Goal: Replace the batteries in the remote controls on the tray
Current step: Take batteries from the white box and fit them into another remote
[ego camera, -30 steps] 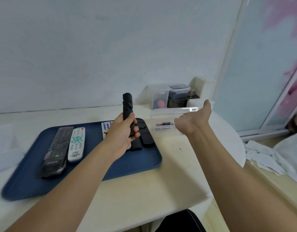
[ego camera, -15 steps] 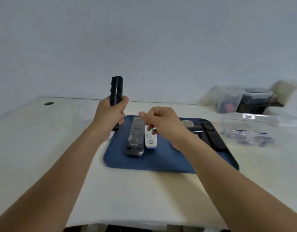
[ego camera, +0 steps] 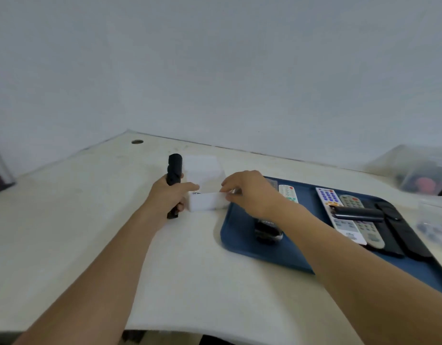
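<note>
In the head view, the left hand (ego camera: 169, 195) grips a black remote (ego camera: 174, 181) upright, just left of a small white box (ego camera: 208, 200) that stands on the surface (ego camera: 90, 220) beside the blue tray (ego camera: 242, 242). The right hand (ego camera: 249, 192) reaches over the box's right end with curled fingers (ego camera: 228, 191) touching its top edge; whether they pinch a battery or only the rim is hidden. Something small and dark shows at the box's left end, too blurred to name. On the tray lie the other remotes (ego camera: 339, 215), with a loose black piece, probably a battery cover (ego camera: 356, 213), across them.

The step looks like a battery being dropped into, or drawn from, the box. To do it well, hold the box steady, since it is light and may slide or tip. Keep the remote's open compartment turned toward the free hand, and match the polarity marks before pressing a cell in
</note>
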### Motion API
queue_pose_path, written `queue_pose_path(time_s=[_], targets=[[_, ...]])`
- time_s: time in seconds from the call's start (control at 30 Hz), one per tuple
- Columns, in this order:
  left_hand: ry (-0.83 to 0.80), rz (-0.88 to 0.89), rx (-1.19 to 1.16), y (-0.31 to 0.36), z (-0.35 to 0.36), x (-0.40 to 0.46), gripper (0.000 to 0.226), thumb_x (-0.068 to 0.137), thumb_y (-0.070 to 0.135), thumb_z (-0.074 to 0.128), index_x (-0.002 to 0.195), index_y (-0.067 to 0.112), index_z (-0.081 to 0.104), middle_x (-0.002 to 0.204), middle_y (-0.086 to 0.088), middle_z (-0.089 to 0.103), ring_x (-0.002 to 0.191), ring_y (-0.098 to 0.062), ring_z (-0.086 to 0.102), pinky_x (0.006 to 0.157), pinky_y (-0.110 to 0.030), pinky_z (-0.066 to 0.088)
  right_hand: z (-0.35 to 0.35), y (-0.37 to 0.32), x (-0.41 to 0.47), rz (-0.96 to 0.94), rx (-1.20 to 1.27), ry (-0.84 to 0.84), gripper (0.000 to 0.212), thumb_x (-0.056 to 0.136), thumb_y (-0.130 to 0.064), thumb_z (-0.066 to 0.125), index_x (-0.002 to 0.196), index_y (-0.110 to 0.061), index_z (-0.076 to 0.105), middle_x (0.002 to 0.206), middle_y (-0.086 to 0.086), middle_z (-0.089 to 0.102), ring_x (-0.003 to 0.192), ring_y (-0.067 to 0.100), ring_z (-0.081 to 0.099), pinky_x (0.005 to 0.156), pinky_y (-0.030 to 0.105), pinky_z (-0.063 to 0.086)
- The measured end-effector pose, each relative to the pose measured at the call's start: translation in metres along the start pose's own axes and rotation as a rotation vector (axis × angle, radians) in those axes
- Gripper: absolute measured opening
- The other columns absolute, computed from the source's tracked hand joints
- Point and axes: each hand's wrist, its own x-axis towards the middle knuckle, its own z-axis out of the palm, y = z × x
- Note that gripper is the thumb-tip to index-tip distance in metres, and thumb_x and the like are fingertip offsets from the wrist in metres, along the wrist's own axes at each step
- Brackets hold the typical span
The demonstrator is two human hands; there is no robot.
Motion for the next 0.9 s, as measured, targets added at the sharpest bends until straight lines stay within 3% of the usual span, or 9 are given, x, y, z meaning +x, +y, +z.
queue_pose_path(time_s=[0.1,0.23,0.33,0.43,0.63,0.9], targets=[[0.005,0.023,0.057,-0.001,0.006,0.000,0.027,0.071,0.001,0.071,0.082,0.012,0.049,0.063,-0.007,0.045,0.045,-0.018,0.038,0.046,-0.023,0.032,0.002,0.001,-0.003,-0.100,-0.075,-0.002,0.020,0.092,-0.006,0.065,0.107,-0.009,0.078,0.122,0.005,0.071,0.112,0.022,0.063,0.096,0.026,0.045],[-0.044,0.176,0.029,0.000,0.004,-0.008,0.036,0.074,-0.015,0.068,0.097,0.012,0.062,0.076,-0.007,0.047,0.055,-0.019,0.041,0.048,-0.026,0.037,0.001,0.002,-0.015,-0.107,-0.059,0.024,0.020,0.091,-0.010,0.068,0.109,-0.012,0.078,0.116,0.000,0.072,0.107,0.017,0.064,0.094,0.021,0.045],[-0.044,0.271,0.003,0.000,0.009,-0.017,0.042,0.081,-0.011,0.069,0.089,0.031,0.062,0.071,-0.002,0.042,0.052,-0.015,0.038,0.047,-0.025,0.035,-0.004,-0.002,-0.019,-0.009,0.085,0.158,0.027,0.089,-0.009,0.070,0.113,-0.018,0.075,0.091,-0.016,0.065,0.076,0.004,0.060,0.075,0.007,0.044],[-0.029,0.306,-0.052,0.001,0.012,-0.021,0.032,0.088,0.000,0.067,0.090,0.032,0.064,0.071,-0.006,0.041,0.052,-0.016,0.036,0.046,-0.025,0.034,-0.005,-0.010,-0.017,-0.009,0.081,0.229,0.037,0.088,-0.001,0.068,0.120,-0.017,0.071,0.100,-0.011,0.069,0.063,-0.001,0.053,0.066,0.003,0.037],[0.016,0.306,-0.051,0.000,0.014,-0.022,0.020,0.093,0.011,0.067,0.091,0.031,0.064,0.066,-0.004,0.043,0.053,-0.017,0.037,0.044,-0.023,0.036,-0.004,-0.021,-0.008,-0.016,-0.123,0.097,0.048,0.092,0.003,0.056,0.135,-0.018,0.060,0.126,0.000,0.064,0.111,0.019,0.057,0.093,0.025,0.045],[0.029,0.298,-0.073,-0.002,0.016,-0.018,0.015,0.095,0.017,0.066,0.094,0.031,0.065,0.068,-0.006,0.045,0.051,-0.016,0.038,0.043,-0.022,0.036,-0.005,-0.033,0.009,-0.031,-0.231,0.014,0.046,0.092,-0.005,0.063,0.136,-0.016,0.058,0.132,0.006,0.061,0.116,0.024,0.058,0.099,0.035,0.047]])
